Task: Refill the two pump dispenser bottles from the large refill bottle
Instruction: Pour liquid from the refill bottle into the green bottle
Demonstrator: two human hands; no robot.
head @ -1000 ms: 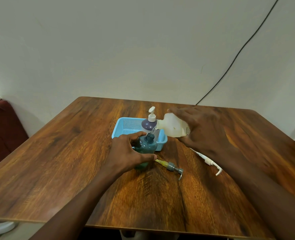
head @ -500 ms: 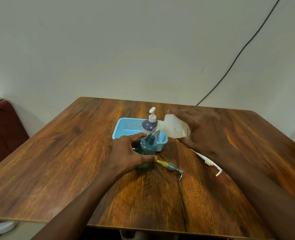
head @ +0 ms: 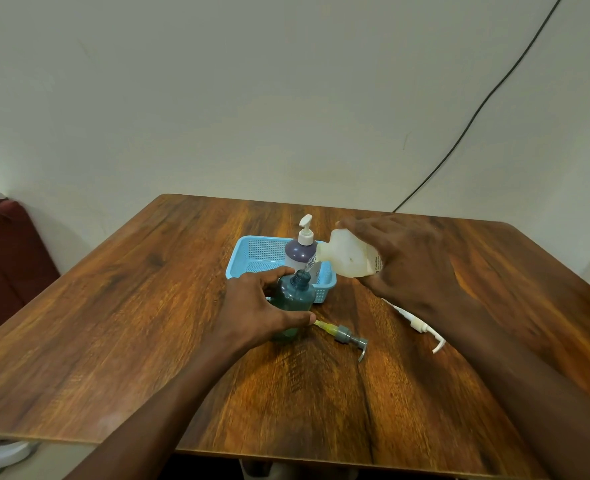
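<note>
Teal bottle: uncapped, just before the basket, my left hand wrapped round it. Refill bottle: tipped above the basket's right end, my right hand clasping its middle. Probably heavy, squeezable and slippery.

two dispenser bottles, one refill bottle, two loose pumps, one basket, two hands.

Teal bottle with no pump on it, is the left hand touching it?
Touching. The head view shows the left hand curled round the teal bottle, with the thumb lying across its front and no gap between them.
</note>
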